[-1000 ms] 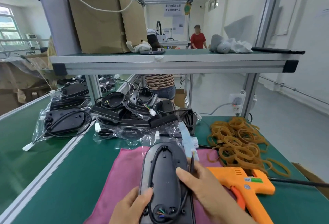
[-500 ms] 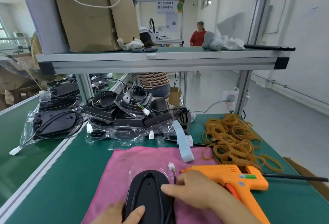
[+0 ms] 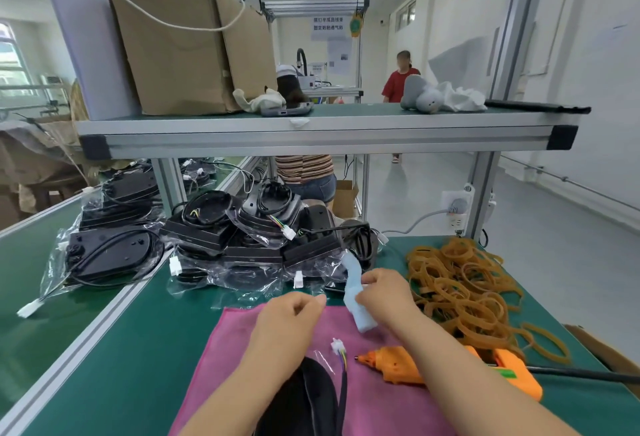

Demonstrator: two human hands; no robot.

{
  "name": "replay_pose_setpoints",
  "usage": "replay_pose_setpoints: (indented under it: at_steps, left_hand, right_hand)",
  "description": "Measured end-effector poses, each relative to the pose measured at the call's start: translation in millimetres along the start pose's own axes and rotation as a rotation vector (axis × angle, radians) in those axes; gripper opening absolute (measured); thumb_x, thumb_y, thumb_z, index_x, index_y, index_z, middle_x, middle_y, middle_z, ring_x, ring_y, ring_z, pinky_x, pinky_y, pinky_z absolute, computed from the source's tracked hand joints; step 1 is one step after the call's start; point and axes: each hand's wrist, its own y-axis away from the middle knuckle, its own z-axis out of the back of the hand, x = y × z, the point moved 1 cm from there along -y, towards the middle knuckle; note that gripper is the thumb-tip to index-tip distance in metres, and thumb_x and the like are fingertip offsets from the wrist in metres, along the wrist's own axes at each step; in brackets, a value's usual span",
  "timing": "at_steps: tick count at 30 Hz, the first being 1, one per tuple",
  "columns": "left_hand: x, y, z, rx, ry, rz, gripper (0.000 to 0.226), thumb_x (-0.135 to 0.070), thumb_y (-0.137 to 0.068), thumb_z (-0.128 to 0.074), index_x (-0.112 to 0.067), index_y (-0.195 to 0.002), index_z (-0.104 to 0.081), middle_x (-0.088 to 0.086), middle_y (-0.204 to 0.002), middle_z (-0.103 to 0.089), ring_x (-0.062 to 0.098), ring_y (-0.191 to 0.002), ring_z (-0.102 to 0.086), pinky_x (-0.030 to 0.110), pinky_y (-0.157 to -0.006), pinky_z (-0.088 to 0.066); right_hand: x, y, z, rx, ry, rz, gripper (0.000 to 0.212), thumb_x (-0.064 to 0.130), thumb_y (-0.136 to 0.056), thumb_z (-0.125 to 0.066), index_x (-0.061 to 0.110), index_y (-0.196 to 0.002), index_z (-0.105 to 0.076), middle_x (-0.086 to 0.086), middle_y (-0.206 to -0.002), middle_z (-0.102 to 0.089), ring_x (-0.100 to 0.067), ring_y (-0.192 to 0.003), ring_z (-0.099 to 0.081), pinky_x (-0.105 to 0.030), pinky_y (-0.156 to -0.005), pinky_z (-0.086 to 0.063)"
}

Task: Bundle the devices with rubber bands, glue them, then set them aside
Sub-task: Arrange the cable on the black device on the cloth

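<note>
Two bare hands are raised over the far edge of a pink cloth (image 3: 221, 366) spread at the near edge of the green table (image 3: 121, 349). The right hand (image 3: 384, 293) is clenched around a pale blue strip (image 3: 356, 300), which bends up out of the fist toward the far edge and hangs below it onto the cloth. The left hand (image 3: 291, 318) sits just beside it, fingers curled in against the thumb; whether they pinch anything I cannot tell.

One black device (image 3: 304, 397) lies on the cloth at the table's near edge, partly hidden by the left forearm, with neither hand touching it. Its cable runs along its right side and ends in a white connector (image 3: 336, 345). An orange glue gun (image 3: 398, 364) lies just right of that connector, nozzle pointing left, under the right forearm. A heap of tan rubber bands (image 3: 464, 290) covers the table's right side. Many black devices in clear bags (image 3: 249, 238) are piled along the far edge.
</note>
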Motion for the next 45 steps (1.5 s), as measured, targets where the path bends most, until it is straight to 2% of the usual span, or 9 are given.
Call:
replay_pose_setpoints:
  at_steps: [7,12,15,17,20,23,29,35,45]
  left_hand:
    - [-17,-48,-35,0.16,0.347,0.252,0.034,-0.04,-0.091,-0.067,-0.013,-0.112,-0.065,0.0,-0.097,-0.066,0.01,-0.073,-0.056,0.02,-0.05,-0.045]
    - [-29,-61,-45,0.163,0.624,0.166,0.016,-0.011,-0.091,-0.069,-0.017,-0.076,-0.067,-0.008,-0.059,-0.059,0.007,-0.055,-0.042,0.015,-0.043,-0.031]
    - [-34,-60,-41,0.027,0.486,-0.075,0.026,0.0,-0.087,-0.068,-0.016,-0.067,-0.069,-0.009,-0.054,-0.059,0.007,-0.05,-0.046,0.014,-0.047,-0.037]
    - [-37,-54,-36,-0.084,0.309,-0.26,0.026,0.003,-0.084,-0.068,-0.02,-0.076,-0.077,-0.009,-0.071,-0.068,0.006,-0.062,-0.058,0.017,-0.06,-0.046]
    - [-41,-43,-34,-0.198,0.059,-0.545,0.022,0.006,-0.083,-0.067,-0.011,-0.089,-0.079,-0.001,-0.088,-0.068,0.006,-0.081,-0.062,0.02,-0.076,-0.049]
    - [-44,-34,-34,-0.251,-0.059,-0.678,0.016,0.005,-0.086,-0.068,-0.004,-0.094,-0.078,0.006,-0.09,-0.067,0.014,-0.083,-0.064,0.024,-0.078,-0.05]
    - [-48,-25,-27,-0.232,-0.059,-0.681,0.027,0.013,-0.088,-0.059,-0.001,-0.106,-0.075,0.008,-0.101,-0.068,0.02,-0.092,-0.066,0.031,-0.086,-0.052]
    - [-55,-9,-26,-0.178,-0.007,-0.705,0.013,-0.013,-0.092,-0.067,-0.014,-0.102,-0.076,-0.006,-0.097,-0.062,0.009,-0.089,-0.062,0.03,-0.079,-0.052]
    - [-59,-13,-24,-0.154,0.069,-0.573,0.014,-0.013,-0.087,-0.073,-0.023,-0.096,-0.076,-0.008,-0.093,-0.061,0.006,-0.084,-0.061,0.029,-0.081,-0.051]
  right_hand:
    - [-9,28,15,-0.024,-0.252,0.28,0.029,0.006,-0.084,-0.063,0.033,-0.089,-0.071,0.012,-0.081,-0.067,-0.003,-0.074,-0.059,-0.022,-0.066,-0.049]
    - [-15,33,18,-0.003,-0.145,0.255,0.019,0.005,-0.087,-0.062,0.015,-0.097,-0.074,-0.001,-0.097,-0.068,-0.018,-0.089,-0.062,-0.036,-0.083,-0.052]
    - [-14,38,29,-0.176,-0.155,0.22,0.039,0.012,-0.087,-0.066,0.03,-0.121,-0.058,0.009,-0.118,-0.048,-0.008,-0.091,-0.059,-0.028,-0.084,-0.049]
    - [-10,44,35,-0.266,-0.225,0.209,0.011,0.023,-0.091,-0.065,0.026,-0.1,-0.059,0.011,-0.107,-0.055,-0.005,-0.08,-0.061,-0.027,-0.074,-0.049]
    - [2,54,36,0.111,-0.779,-0.045,0.04,0.043,-0.099,-0.052,0.012,-0.082,-0.07,-0.002,-0.073,-0.069,-0.01,-0.054,-0.061,-0.024,-0.049,-0.051]
    - [10,65,37,0.403,-1.1,-0.151,0.055,0.054,-0.097,-0.048,0.008,-0.079,-0.073,-0.008,-0.067,-0.066,-0.012,-0.048,-0.058,-0.02,-0.042,-0.046]
    - [14,67,34,0.286,-1.17,-0.061,0.006,0.007,-0.094,-0.062,0.006,-0.091,-0.067,-0.004,-0.062,-0.065,-0.005,-0.046,-0.057,-0.015,-0.042,-0.047]
    - [14,67,37,0.187,-1.165,-0.026,0.012,0.003,-0.095,-0.058,0.005,-0.094,-0.069,-0.005,-0.063,-0.065,-0.008,-0.049,-0.057,-0.016,-0.045,-0.048]
    - [22,76,42,0.2,-1.22,-0.016,0.026,0.015,-0.094,-0.061,0.022,-0.079,-0.081,0.0,-0.083,-0.074,-0.008,-0.078,-0.07,-0.025,-0.065,-0.053]
